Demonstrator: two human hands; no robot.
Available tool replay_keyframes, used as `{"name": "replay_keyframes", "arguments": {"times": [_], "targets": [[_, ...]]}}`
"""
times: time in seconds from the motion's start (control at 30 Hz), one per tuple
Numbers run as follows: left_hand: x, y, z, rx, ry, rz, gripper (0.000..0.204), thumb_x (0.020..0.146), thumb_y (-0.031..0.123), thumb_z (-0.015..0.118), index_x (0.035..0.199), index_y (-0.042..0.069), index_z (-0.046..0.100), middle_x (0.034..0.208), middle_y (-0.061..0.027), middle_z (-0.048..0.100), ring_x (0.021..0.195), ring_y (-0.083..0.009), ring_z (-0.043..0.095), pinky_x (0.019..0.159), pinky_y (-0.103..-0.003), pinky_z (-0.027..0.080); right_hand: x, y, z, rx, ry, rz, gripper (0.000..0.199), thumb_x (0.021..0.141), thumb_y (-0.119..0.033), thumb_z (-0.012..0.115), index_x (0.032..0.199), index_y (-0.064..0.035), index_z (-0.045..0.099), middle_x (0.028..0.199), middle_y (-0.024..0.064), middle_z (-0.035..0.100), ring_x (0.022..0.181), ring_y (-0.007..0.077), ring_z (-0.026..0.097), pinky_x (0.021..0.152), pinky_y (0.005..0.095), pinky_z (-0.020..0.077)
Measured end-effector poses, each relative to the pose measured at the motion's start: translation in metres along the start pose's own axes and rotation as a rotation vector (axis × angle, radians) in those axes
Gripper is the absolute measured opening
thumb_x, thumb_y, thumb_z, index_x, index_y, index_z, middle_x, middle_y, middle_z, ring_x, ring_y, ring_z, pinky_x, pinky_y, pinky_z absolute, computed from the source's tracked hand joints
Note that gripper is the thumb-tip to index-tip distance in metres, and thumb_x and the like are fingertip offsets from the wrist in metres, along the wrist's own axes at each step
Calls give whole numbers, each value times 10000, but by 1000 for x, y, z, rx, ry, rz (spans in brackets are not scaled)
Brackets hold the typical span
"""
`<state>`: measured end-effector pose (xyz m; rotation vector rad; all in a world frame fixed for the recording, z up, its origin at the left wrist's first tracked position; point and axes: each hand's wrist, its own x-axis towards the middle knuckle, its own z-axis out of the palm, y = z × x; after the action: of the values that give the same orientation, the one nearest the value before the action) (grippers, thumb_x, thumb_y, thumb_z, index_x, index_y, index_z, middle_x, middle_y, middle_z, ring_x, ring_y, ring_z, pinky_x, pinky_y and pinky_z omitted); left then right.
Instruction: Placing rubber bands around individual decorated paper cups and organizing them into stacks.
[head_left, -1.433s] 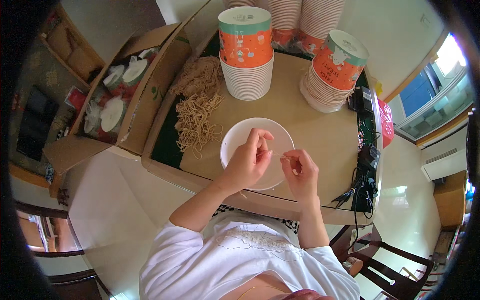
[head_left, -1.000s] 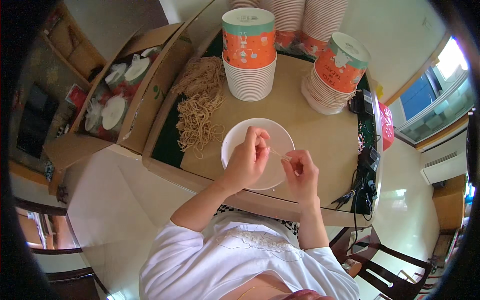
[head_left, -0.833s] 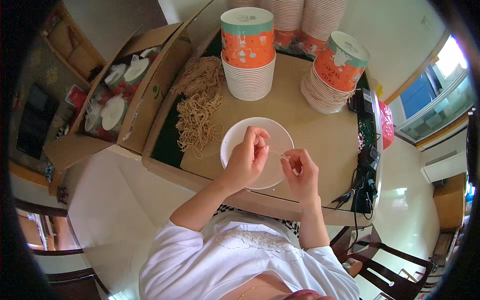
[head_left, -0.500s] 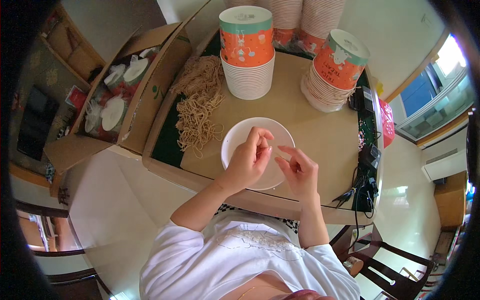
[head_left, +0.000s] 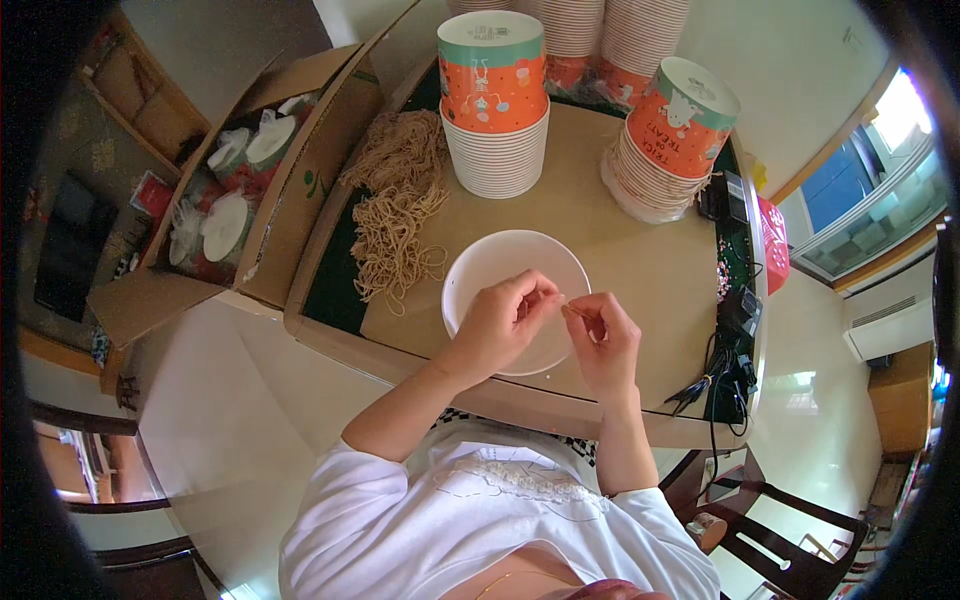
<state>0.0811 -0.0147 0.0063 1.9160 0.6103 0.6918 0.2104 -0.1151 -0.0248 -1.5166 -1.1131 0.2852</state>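
Over a white paper bucket on the near part of the table, both hands meet with their fingertips almost touching. My left hand is closed in a pinch, fingers curled. My right hand also pinches, thumb against forefinger. A thin, pale tan sliver shows at the right fingertips, too small to name. What the left fingers hold is hidden. Left of the bucket lies a heap of tan twisted cord.
Upside-down orange and green buckets form a stack behind, with another leaning stack to the right. An open carton of wrapped buckets stands left. Black cables and adapters line the table's right edge.
Both hands have closed into pinches and drawn together; the right fingers were apart before. The bucket has shifted slightly away from me.
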Motion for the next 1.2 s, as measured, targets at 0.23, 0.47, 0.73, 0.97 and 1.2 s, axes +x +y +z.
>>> {"name": "replay_keyframes", "arguments": {"times": [0.23, 0.47, 0.73, 0.97, 1.2], "targets": [[0, -5, 1, -78, 100, -16, 152, 936, 144, 583, 900, 0, 551, 688, -66, 592, 583, -116, 540, 556, -275, 445, 1, -8, -2, -41, -15, 37, 95, 829, -27, 683, 877, -13, 602, 756, 67, 624, 596, 106, 549, 528, 235, 435], [-1, 1, 0, -172, 93, -86, 173, 940, 162, 583, 875, 7, 543, 672, -50, 580, 568, -104, 528, 546, -267, 441, 0, -5, -1, -19, 3, 23, 77, 837, -25, 672, 854, -9, 599, 757, 77, 621, 606, 116, 565, 540, 240, 449], [0, 2, -1, -11, 34, 29, 104, 888, 107, 626, 888, 5, 608, 736, -68, 616, 594, -120, 542, 566, -274, 453, -1, -5, 2, 19, 37, 35, 82, 830, -22, 677, 864, -13, 603, 743, 67, 611, 604, 104, 543, 534, 229, 432], [-2, -3, 0, -5, 84, 25, 95, 896, 94, 608, 899, 3, 580, 757, -90, 617, 613, -149, 559, 585, -287, 460, -1, -6, 3, 12, 40, 56, 119, 820, -8, 676, 904, -18, 593, 739, 46, 578, 600, 83, 498, 529, 223, 415], [0, 1, -1, -30, 57, -22, 105, 904, 104, 611, 938, 11, 576, 791, -60, 615, 637, -111, 543, 591, -257, 450, -1, -1, 1, 8, 34, 4, 97, 821, 2, 665, 860, -9, 577, 751, 56, 593, 598, 98, 504, 532, 231, 421]]}}
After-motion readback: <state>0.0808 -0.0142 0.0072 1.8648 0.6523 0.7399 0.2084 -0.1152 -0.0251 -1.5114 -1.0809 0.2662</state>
